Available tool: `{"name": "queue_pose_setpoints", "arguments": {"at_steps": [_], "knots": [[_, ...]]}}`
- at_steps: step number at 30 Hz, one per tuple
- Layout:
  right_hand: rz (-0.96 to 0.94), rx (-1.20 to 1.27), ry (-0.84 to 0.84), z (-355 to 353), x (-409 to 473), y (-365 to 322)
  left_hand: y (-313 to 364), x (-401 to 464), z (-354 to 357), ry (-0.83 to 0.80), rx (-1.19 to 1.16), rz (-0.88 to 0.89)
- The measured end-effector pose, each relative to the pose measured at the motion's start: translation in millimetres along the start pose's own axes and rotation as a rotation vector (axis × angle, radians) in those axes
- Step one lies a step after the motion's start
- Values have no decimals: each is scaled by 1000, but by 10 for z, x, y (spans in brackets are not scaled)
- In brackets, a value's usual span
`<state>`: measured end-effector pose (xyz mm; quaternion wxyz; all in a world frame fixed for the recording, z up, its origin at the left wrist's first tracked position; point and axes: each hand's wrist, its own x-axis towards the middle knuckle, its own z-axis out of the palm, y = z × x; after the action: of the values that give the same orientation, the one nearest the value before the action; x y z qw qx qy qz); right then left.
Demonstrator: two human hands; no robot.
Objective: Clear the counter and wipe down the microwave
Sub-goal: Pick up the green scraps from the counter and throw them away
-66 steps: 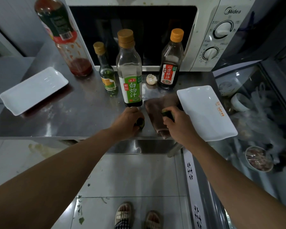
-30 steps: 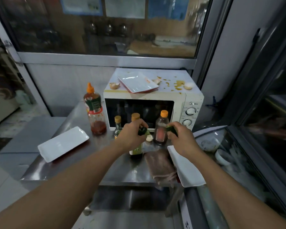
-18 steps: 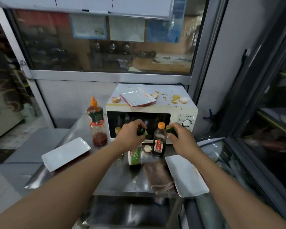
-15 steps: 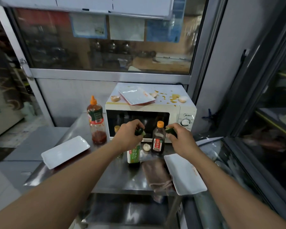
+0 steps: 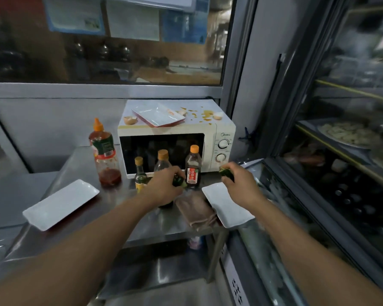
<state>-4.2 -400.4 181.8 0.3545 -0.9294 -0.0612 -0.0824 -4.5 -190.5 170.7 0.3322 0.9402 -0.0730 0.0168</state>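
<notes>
A white microwave (image 5: 221,131) stands at the back of the steel counter (image 5: 80,160); its top carries a white plate (image 5: 157,117), eggshells (image 5: 130,119) and orange spills (image 5: 205,112). My left hand (image 5: 164,188) grips a small dark green piece (image 5: 179,181) above the counter, in front of the bottles. My right hand (image 5: 239,184) grips another dark green piece (image 5: 227,173) above the right white plate (image 5: 228,206). A brown cloth (image 5: 196,212) lies on the counter between my hands.
A chili sauce bottle (image 5: 104,155), a small green bottle (image 5: 140,175), a clear bottle (image 5: 163,161) and a dark sauce bottle (image 5: 193,167) stand before the microwave. Another white plate (image 5: 61,203) lies at the left. A glass display case (image 5: 318,195) borders the right.
My view has risen from the counter to the whole microwave. Both hands lifted off the counter with the green pieces; my right hand has since moved right, away from the dark sauce bottle.
</notes>
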Motion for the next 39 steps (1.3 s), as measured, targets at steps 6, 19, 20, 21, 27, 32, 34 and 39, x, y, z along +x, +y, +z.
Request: {"name": "queue_pose_setpoints", "arguments": {"at_steps": [6,19,20,21,27,32,34,39], "knots": [[144,-59,122,111,-596,-193,-59,-157,-40,-127,-4,195],[469,-72,360,44,-2307,-500,278,-1038,273,-451,-99,485],[506,-78,375,11,-2452,-511,351,-1126,318,-482,-101,508],[539,-83,391,-31,-2599,-525,427,-1217,362,-513,-102,531],[668,-85,541,-324,-3582,-596,984,-1895,648,-684,-159,684],[782,-93,632,-514,-4553,-663,1440,-2697,879,-797,-171,792],[826,-100,673,-561,-4973,-728,1597,-3080,959,-834,-173,830],[920,-156,751,-640,-6048,-903,1892,-4093,1104,-919,-177,889]]}}
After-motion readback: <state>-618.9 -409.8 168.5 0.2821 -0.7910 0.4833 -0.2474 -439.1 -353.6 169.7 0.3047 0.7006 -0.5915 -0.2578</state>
